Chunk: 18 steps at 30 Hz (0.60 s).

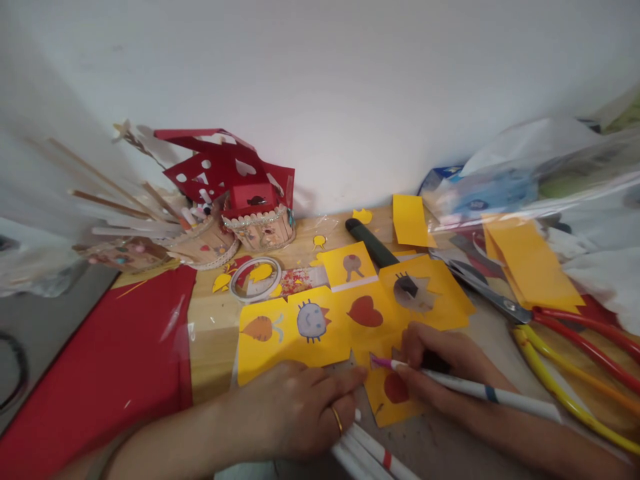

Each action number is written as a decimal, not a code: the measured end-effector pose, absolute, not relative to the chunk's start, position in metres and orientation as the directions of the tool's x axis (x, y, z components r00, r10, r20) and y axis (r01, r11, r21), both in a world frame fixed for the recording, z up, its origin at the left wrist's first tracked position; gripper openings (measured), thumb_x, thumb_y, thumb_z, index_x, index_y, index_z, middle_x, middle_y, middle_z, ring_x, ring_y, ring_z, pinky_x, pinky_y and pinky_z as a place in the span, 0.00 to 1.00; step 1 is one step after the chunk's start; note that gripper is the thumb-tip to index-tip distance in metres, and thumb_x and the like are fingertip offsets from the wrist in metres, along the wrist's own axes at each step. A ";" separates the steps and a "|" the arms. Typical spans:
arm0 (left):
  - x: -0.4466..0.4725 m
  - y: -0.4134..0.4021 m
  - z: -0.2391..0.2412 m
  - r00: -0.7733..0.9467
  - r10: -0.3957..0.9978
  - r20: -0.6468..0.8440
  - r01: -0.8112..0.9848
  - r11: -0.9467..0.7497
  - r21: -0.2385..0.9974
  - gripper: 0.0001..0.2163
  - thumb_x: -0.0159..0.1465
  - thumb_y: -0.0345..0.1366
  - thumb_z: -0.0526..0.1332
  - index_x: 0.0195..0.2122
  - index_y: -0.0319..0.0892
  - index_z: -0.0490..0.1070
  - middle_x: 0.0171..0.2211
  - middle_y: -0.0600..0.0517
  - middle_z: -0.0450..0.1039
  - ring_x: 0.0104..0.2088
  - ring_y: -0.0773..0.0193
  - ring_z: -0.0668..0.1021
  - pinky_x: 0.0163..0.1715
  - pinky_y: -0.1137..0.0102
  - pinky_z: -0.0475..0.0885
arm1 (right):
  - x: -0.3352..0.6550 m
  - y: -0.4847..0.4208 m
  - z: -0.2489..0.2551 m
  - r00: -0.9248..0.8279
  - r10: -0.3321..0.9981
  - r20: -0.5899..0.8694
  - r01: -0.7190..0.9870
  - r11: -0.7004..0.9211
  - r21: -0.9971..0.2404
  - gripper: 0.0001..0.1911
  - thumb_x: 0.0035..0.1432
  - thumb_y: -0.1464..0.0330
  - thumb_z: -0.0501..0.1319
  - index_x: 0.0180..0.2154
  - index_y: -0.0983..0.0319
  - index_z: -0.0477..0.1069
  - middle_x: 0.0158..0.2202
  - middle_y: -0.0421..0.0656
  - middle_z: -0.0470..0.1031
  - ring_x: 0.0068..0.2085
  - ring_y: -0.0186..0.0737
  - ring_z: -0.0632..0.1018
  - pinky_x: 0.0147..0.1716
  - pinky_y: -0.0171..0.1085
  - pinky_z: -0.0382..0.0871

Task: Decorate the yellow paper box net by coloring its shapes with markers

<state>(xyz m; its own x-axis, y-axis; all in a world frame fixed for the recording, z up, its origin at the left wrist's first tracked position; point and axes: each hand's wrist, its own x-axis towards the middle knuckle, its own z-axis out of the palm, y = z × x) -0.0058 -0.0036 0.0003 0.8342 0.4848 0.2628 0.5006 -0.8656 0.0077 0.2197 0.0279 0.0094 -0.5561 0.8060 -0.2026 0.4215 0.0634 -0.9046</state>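
The fingers of the right hand [440,367], low and right of centre, are closed around a pen [480,392] in a writing grip, pinching it close behind its purple tip [380,362]. The tip rests on, or just above, a flap of the yellow paper [320,347] beside a red shape; I cannot tell which. The pen's long axis runs from the lower right of the frame up and leftward, tip pointing left toward the other hand.

The left hand [300,413], lower centre, lies palm down with its fingers stretched out and loose, fingertips pressing the near edge of the yellow paper. It grips nothing, wears a ring [337,420], and a few spare white pens [373,453] poke out from under it.

The pen looks light, stiff and smooth, easiest held near the tip for control. The paper looks thin and floppy, apt to slide or crease, so best steadied flat from above at its edges rather than lifted. It spreads across the middle of the frame, bearing a red heart [365,311] and small drawn creatures.

Further out are scissors [490,293] to the right, long thin balloons [575,393] at the lower right, a ring of tape [255,280] left of centre, a red sheet [115,353] at the lower left, and stick-built baskets [260,227] at the upper left.
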 end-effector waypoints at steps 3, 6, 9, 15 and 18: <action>-0.006 -0.003 0.002 0.836 0.487 0.253 0.499 -0.866 0.017 0.15 0.67 0.30 0.45 0.31 0.40 0.70 0.44 0.53 0.76 0.23 0.69 0.77 0.16 0.72 0.67 | 0.220 0.029 0.009 -0.549 0.815 -0.184 0.432 0.088 -0.898 0.13 0.57 0.64 0.55 0.23 0.59 0.57 0.22 0.39 0.73 0.24 0.34 0.71 0.22 0.32 0.62; -0.005 -0.003 0.000 0.834 0.483 0.268 0.498 -0.867 0.014 0.15 0.67 0.31 0.45 0.31 0.40 0.70 0.44 0.53 0.76 0.23 0.69 0.76 0.15 0.72 0.67 | 0.220 0.029 0.008 -0.554 0.806 -0.206 0.415 0.053 -0.908 0.13 0.58 0.63 0.54 0.24 0.59 0.58 0.24 0.39 0.74 0.25 0.34 0.72 0.22 0.32 0.63; -0.005 -0.003 -0.002 0.827 0.484 0.285 0.500 -0.866 0.020 0.14 0.67 0.31 0.46 0.31 0.40 0.70 0.43 0.53 0.76 0.22 0.69 0.76 0.15 0.72 0.67 | 0.219 0.029 0.007 -0.553 0.810 -0.195 0.436 0.081 -0.896 0.13 0.58 0.62 0.55 0.23 0.59 0.58 0.23 0.39 0.73 0.24 0.34 0.71 0.23 0.33 0.63; -0.005 -0.002 0.001 0.831 0.491 0.263 0.502 -0.865 0.030 0.16 0.68 0.30 0.43 0.32 0.40 0.70 0.44 0.53 0.76 0.23 0.69 0.76 0.17 0.72 0.67 | 0.220 0.029 0.007 -0.570 0.799 -0.192 0.415 0.079 -0.906 0.14 0.58 0.62 0.54 0.23 0.59 0.56 0.23 0.39 0.73 0.24 0.34 0.70 0.22 0.32 0.62; -0.005 -0.002 0.001 0.831 0.490 0.263 0.502 -0.865 0.025 0.16 0.68 0.30 0.43 0.32 0.40 0.70 0.44 0.54 0.75 0.23 0.69 0.76 0.16 0.72 0.67 | 0.221 0.028 0.005 -0.573 0.794 -0.205 0.418 0.068 -0.906 0.14 0.59 0.62 0.54 0.24 0.59 0.57 0.23 0.39 0.73 0.24 0.34 0.70 0.22 0.32 0.62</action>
<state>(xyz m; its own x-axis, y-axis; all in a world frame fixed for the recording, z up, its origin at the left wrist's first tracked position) -0.0055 -0.0024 0.0011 0.8313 0.4900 0.2625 0.5017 -0.8647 0.0254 0.2206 0.0284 0.0048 -0.5729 0.7936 -0.2049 0.4177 0.0676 -0.9061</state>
